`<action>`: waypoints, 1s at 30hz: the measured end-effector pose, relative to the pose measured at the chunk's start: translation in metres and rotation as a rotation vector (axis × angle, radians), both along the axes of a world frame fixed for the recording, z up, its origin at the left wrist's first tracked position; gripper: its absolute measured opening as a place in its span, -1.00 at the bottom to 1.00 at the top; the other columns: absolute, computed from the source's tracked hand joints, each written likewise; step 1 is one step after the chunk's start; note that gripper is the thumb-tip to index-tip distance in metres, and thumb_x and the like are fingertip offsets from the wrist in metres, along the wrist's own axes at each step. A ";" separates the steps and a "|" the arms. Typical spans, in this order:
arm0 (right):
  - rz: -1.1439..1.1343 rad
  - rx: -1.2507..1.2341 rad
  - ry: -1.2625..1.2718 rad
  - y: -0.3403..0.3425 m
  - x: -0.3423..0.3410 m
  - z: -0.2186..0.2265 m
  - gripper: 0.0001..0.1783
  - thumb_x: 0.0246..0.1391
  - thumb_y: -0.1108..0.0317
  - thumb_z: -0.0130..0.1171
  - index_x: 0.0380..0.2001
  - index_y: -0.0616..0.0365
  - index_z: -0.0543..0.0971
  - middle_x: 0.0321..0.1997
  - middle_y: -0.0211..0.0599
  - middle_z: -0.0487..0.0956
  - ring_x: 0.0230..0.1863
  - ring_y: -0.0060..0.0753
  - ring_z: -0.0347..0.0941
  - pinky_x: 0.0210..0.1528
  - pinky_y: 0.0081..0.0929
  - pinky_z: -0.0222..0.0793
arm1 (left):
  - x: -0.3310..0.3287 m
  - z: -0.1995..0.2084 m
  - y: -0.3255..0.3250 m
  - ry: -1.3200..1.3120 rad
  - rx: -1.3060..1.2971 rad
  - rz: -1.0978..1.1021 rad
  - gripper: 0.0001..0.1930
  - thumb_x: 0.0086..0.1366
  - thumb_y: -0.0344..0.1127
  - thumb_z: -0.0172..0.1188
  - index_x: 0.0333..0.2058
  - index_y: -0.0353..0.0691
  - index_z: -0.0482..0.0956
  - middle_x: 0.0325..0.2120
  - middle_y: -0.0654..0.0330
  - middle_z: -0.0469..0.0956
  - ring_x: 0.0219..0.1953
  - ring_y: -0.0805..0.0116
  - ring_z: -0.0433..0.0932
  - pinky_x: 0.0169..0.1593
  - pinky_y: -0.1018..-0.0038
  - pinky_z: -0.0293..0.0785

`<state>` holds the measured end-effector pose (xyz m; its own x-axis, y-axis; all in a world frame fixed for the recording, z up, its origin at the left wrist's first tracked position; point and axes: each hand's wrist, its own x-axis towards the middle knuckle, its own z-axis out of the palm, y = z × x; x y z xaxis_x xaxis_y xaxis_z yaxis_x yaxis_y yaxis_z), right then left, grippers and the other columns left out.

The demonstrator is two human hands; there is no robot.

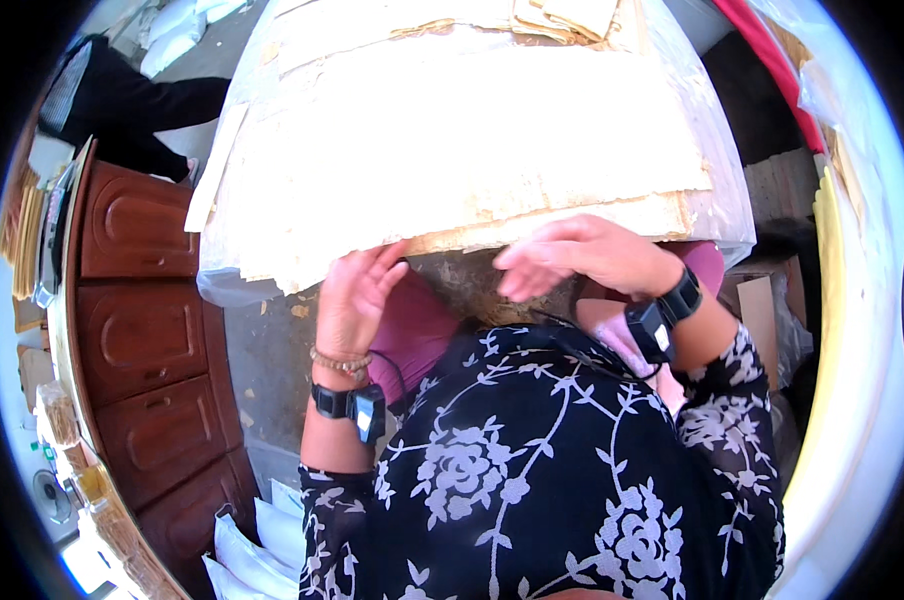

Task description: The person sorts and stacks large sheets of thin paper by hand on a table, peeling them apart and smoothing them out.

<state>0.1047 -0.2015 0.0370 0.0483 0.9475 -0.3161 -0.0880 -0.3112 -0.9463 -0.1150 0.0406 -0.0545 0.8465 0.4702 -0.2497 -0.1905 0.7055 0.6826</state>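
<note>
Large pale sheets (472,150) with ragged, flaky edges lie layered on the table in front of me, so bright that their surface detail is washed out. My left hand (354,295) is at the near edge of the sheets, fingers apart, the tips close to the edge; whether they touch it I cannot tell. To its right, my right hand (577,255) is held by the same edge, fingers bent a little and apart, slightly blurred. Nothing shows in either hand. A brownish lower layer (602,213) peeks out beneath the top sheet.
Clear plastic (722,205) covers the table and hangs over its sides. Folded tan pieces (567,18) lie at the far end. On the left stands a reddish-brown cabinet (142,330), with a person in dark trousers (137,100) beyond. White bags (257,550) lie at the lower left.
</note>
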 end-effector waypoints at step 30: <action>-1.174 0.035 -0.397 -0.095 0.017 -0.057 -0.77 0.24 0.30 0.22 -0.21 0.24 0.70 -0.35 -0.44 0.67 -0.41 -0.66 0.46 -0.29 -0.65 0.40 | 0.181 0.122 -0.063 0.155 2.247 0.645 -0.84 0.26 -0.23 0.22 -0.24 -0.04 0.71 -0.53 0.21 0.63 -0.49 0.22 0.62 -0.44 0.34 0.54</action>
<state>0.1216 -0.2960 -0.0198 0.9599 0.2736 -0.0611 -0.0019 -0.2115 -0.9774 0.0664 -0.0226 0.0671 0.5653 0.0976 0.8191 0.1108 -0.9930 0.0418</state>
